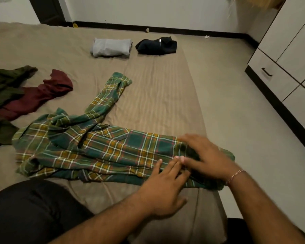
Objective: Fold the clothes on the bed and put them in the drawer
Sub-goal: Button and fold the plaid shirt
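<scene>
A green and yellow plaid shirt [99,147] lies spread across the near part of the bed, one sleeve stretched toward the far side. My right hand [204,157] lies flat on the shirt's right end, fingers straight. My left hand [164,182] rests beside it with straight fingers on the shirt's near edge, fingertips touching the right hand. A folded grey garment [111,47] and a folded dark navy garment [157,45] sit at the far side of the bed. A maroon garment [39,95] and a dark olive garment [2,95] lie crumpled at the left.
The bed [157,95] has a tan sheet. White cabinets with drawers and a black handle [267,72] stand along the right wall, across a strip of floor [236,103]. My dark-trousered knee [30,212] rests on the bed at lower left.
</scene>
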Motion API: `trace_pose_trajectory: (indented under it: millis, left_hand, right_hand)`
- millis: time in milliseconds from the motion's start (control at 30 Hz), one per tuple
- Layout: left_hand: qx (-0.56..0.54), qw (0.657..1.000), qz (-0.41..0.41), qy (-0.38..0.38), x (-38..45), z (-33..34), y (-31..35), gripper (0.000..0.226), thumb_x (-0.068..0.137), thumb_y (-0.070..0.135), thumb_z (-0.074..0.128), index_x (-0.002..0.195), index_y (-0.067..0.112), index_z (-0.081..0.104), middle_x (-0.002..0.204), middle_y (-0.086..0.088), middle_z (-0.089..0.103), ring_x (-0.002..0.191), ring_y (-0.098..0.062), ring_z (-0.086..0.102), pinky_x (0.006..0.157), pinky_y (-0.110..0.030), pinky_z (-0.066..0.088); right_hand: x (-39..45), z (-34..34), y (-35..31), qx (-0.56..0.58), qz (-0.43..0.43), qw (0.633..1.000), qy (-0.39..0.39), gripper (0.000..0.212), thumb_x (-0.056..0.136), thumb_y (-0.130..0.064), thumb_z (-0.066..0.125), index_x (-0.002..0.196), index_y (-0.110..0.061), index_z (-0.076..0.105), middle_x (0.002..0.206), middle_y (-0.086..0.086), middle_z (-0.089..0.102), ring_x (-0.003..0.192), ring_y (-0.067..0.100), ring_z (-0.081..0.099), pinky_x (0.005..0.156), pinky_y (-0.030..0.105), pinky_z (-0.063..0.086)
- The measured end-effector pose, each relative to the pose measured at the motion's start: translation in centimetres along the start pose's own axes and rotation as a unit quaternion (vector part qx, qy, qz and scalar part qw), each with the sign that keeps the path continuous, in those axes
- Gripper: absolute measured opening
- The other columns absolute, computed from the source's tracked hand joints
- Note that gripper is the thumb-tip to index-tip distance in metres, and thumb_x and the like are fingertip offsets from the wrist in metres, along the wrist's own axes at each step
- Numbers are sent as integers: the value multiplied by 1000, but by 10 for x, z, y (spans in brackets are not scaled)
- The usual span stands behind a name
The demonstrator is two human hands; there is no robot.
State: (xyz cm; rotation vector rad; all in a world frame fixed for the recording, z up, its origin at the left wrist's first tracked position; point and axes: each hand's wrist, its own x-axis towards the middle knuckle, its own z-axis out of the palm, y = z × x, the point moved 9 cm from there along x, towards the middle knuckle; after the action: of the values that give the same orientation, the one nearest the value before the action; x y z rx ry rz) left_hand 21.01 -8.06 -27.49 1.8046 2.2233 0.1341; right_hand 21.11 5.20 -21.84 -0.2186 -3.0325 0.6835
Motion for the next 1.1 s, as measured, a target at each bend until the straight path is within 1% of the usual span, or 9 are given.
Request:
trace_pose_trajectory:
  millis: [167,333,500,667,733,833,933,1000,1100]
  left_hand:
    - [-22,1000,-5,14,-36,-62,-71,56,98,55,50,145,25,49,158,-5,40,143,-26,43,116,-45,39]
    - [-75,981,-146,100,-96,-97,-174,57,98,45,54,151,24,46,161,-1,38,149,-16,35,123,-28,26]
    - [-108,926,-319,171,-94,-105,-231,39,97,45,48,123,18,58,124,-5,60,113,-26,60,97,-41,52]
    - [-93,918,-342,178,-84,-100,-249,37,95,43,44,118,21,61,121,-2,60,112,-23,54,94,-45,53]
    - [-80,916,-358,160,-86,-94,-256,42,95,46,42,124,22,61,129,-1,57,118,-23,50,94,-47,51]
    - [-76,919,-368,115,-89,-88,-261,50,95,52,42,130,23,61,139,-1,51,127,-24,45,97,-51,49]
    - [-112,922,-357,98,-94,-84,-271,54,94,58,41,133,25,59,146,1,45,132,-23,42,98,-51,50]
    - [-135,926,-331,124,-97,-89,-271,55,95,59,41,138,27,55,149,5,43,134,-20,41,100,-46,52]
    - [-162,912,-239,290,-108,-119,-264,40,98,47,48,134,34,59,143,14,52,128,-10,50,94,-29,52]
  right_hand:
    - [3,29,4,-102,35,994,-26,54,94,-60,58,143,-39,51,144,-14,53,131,11,48,112,28,35]
    - [19,22,-28,26,84,993,80,37,96,-42,65,132,-38,57,124,-21,59,111,0,56,100,26,48]
    - [104,53,-74,144,101,981,83,30,95,-29,71,123,-36,61,116,-19,64,104,-1,62,91,22,50]
    - [207,109,-97,550,263,789,72,31,100,-5,58,127,-17,52,90,11,62,71,17,62,61,28,47]
    - [242,119,-110,557,282,778,71,35,100,-3,54,132,-17,46,90,11,61,76,21,62,63,32,50]
    - [281,129,-115,497,272,822,59,59,97,4,53,144,-28,38,99,6,63,91,22,63,85,39,56]
    - [321,116,-126,92,133,984,76,78,93,-6,57,156,-40,26,123,1,52,105,22,56,96,41,50]
    - [336,111,-136,-133,61,986,79,78,89,-16,64,156,-40,32,142,4,40,120,28,47,101,45,46]
    - [362,100,-139,-193,-7,978,80,46,84,-24,71,128,-37,65,154,3,39,136,30,38,107,46,38]
